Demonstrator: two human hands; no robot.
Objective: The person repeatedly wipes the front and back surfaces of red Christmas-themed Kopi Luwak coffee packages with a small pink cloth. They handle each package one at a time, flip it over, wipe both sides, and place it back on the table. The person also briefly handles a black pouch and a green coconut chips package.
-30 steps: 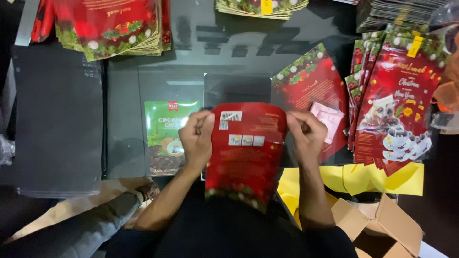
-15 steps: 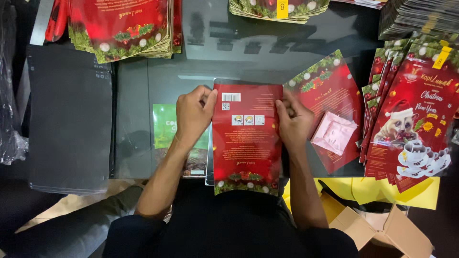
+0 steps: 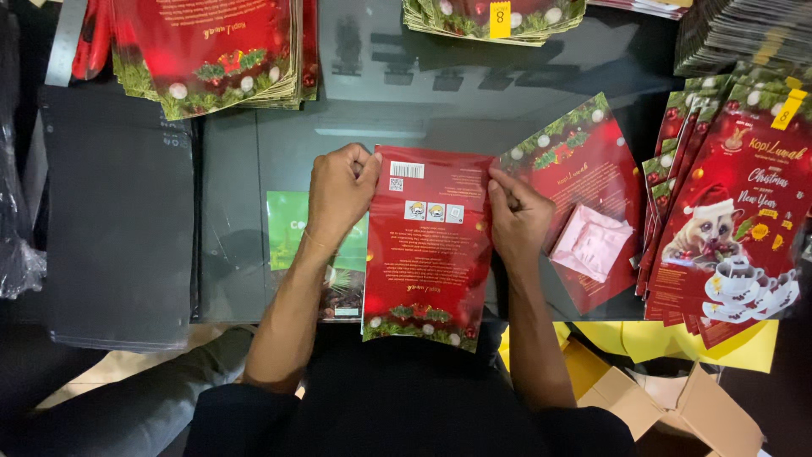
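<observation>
A red festive pouch (image 3: 427,250) lies flat, back side up, on the dark glass table (image 3: 254,169) right in front of me. My left hand (image 3: 338,193) pinches its top left corner. At the pouch's top right edge, my right hand (image 3: 518,218) grips the pouch between fingers and thumb. A green packet (image 3: 292,233) lies partly under my left forearm. Another red pouch (image 3: 584,182) lies just right of my right hand, with a small pink sachet (image 3: 590,241) on it.
Stacks of red pouches sit at the far left (image 3: 207,51), far middle (image 3: 491,17) and right (image 3: 736,203). A dark flat panel (image 3: 118,211) lies at the left. Yellow sheets (image 3: 744,351) and a cardboard box (image 3: 668,398) are at the lower right.
The red pouch was held up and curved toward me; it has since been laid flat on the table. Both hands stayed at its top corners.
</observation>
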